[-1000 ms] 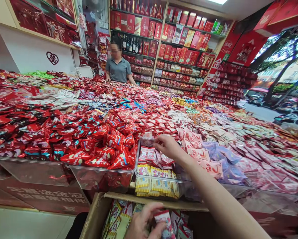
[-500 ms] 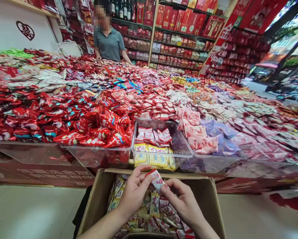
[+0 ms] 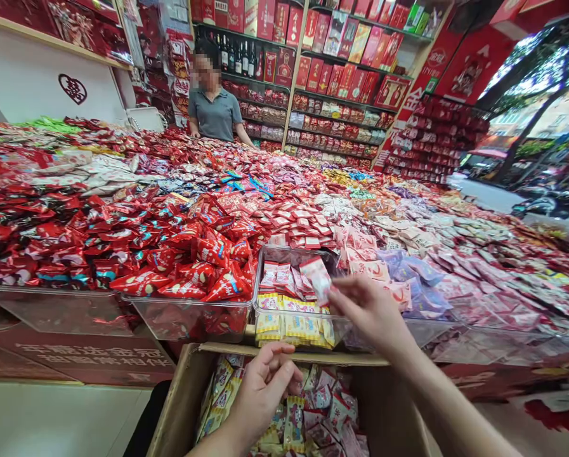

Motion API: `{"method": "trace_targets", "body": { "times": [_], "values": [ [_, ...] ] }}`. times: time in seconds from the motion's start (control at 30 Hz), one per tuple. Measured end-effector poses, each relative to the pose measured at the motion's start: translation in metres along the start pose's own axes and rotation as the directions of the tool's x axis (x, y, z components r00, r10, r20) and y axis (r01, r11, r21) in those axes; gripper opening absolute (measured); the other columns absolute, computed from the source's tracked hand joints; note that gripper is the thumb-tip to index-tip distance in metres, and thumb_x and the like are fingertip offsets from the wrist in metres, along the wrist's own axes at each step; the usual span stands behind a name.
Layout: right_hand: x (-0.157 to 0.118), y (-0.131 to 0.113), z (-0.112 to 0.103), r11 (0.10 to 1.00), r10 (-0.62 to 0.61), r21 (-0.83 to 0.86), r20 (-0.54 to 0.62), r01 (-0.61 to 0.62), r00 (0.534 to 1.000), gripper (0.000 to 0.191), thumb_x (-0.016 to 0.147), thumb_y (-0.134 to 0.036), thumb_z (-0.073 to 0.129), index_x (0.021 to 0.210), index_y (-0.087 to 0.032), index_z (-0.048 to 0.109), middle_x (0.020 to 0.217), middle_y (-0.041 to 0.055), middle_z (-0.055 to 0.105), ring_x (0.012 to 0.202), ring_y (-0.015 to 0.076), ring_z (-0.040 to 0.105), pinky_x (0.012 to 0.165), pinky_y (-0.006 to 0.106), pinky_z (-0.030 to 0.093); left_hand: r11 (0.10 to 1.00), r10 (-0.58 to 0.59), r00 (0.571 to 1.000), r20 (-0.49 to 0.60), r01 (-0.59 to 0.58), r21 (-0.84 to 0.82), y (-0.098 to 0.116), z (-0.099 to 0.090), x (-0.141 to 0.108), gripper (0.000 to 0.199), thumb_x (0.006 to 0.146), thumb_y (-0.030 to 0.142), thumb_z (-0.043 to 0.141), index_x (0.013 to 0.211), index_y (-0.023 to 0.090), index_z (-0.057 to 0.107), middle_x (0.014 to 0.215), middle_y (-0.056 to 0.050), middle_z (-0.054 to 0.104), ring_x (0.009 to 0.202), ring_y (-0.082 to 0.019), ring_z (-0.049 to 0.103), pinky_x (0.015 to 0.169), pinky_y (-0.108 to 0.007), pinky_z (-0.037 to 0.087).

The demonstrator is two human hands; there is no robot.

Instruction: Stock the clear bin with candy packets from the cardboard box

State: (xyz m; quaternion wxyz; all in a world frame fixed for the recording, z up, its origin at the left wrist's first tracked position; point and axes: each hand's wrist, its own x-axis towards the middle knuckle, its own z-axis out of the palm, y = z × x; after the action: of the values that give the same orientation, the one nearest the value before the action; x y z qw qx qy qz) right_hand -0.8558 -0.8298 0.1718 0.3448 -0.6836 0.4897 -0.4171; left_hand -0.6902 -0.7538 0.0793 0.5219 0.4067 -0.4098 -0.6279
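Note:
My right hand pinches one end of a small white candy packet with a red edge. It holds this packet over a clear plastic bin. Inside the bin, red-and-white packets lie in a row behind yellow-and-white packets. My left hand hovers above an open cardboard box, its fingers loosely curled and apart, with nothing visible in them. Loose candy packets in red, white and yellow wrappers fill the box's lower part; my left hand and forearm hide some of them.
Red candy bags heap up left of the bin, and pink and purple packets to its right. A person stands behind the wide candy display. Shelves with red boxes and bottles line the back.
My right hand has moved up and forward from the box to the bin, carrying the candy packet. My left hand has let go of the packet and stays over the box.

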Motion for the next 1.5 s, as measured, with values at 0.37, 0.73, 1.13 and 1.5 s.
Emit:
{"method": "trace_targets", "body": {
  "times": [0.37, 0.73, 1.13, 1.5],
  "values": [
    [0.107, 0.034, 0.049, 0.833, 0.378, -0.469, 0.093, -0.294, 0.921, 0.008, 0.069, -0.015, 0.052, 0.061, -0.014, 0.053, 0.052, 0.0055, 0.061, 0.052, 0.0161, 0.059, 0.048, 0.025, 0.045, 0.976, -0.025, 0.998, 0.057, 0.012, 0.216, -0.009, -0.001, -0.005, 0.014, 0.078, 0.028, 0.05, 0.086, 0.017, 0.053, 0.066, -0.001, 0.061, 0.06, -0.013, 0.055, 0.059, -0.023, 0.044],
    [0.105, 0.043, 0.048, 0.622, 0.122, -0.783, 0.121, 0.019, 0.985, 0.019, 0.07, -0.016, 0.047, 0.079, -0.013, 0.063, 0.082, 0.0132, 0.066, 0.079, 0.0216, 0.06, 0.068, 0.028, 0.04, 0.833, 0.038, 0.98, 0.197, -0.14, 0.535, -0.013, -0.004, -0.007, 0.014, 0.08, 0.022, 0.042, 0.085, 0.018, 0.055, 0.07, -0.002, 0.065, 0.063, -0.014, 0.058, 0.06, -0.022, 0.044],
    [-0.012, -0.02, 0.016, 0.901, -0.217, -0.24, 0.474, 0.362, 0.854, 0.019, 0.08, -0.027, 0.047, 0.072, -0.017, 0.06, 0.064, 0.0004, 0.06, 0.06, 0.0101, 0.053, 0.056, 0.019, 0.039, 0.352, -0.142, 0.937, 0.319, -0.253, 0.901, -0.024, -0.022, -0.007, 0.021, 0.069, 0.023, 0.055, 0.089, 0.021, 0.062, 0.085, -0.007, 0.066, 0.081, -0.026, 0.06, 0.071, -0.033, 0.046],
    [-0.055, 0.134, 0.041, 0.582, 0.619, -0.804, 0.533, 0.118, 0.576, 0.033, 0.059, -0.015, 0.064, 0.092, -0.013, 0.063, 0.091, 0.0148, 0.065, 0.083, 0.0263, 0.061, 0.065, 0.03, 0.045, 0.296, -0.279, 0.941, 0.192, -0.106, 0.949, -0.021, -0.024, -0.005, 0.025, 0.062, 0.02, 0.061, 0.087, 0.019, 0.064, 0.077, -0.007, 0.067, 0.076, -0.025, 0.061, 0.067, -0.029, 0.042]
  ]
}}
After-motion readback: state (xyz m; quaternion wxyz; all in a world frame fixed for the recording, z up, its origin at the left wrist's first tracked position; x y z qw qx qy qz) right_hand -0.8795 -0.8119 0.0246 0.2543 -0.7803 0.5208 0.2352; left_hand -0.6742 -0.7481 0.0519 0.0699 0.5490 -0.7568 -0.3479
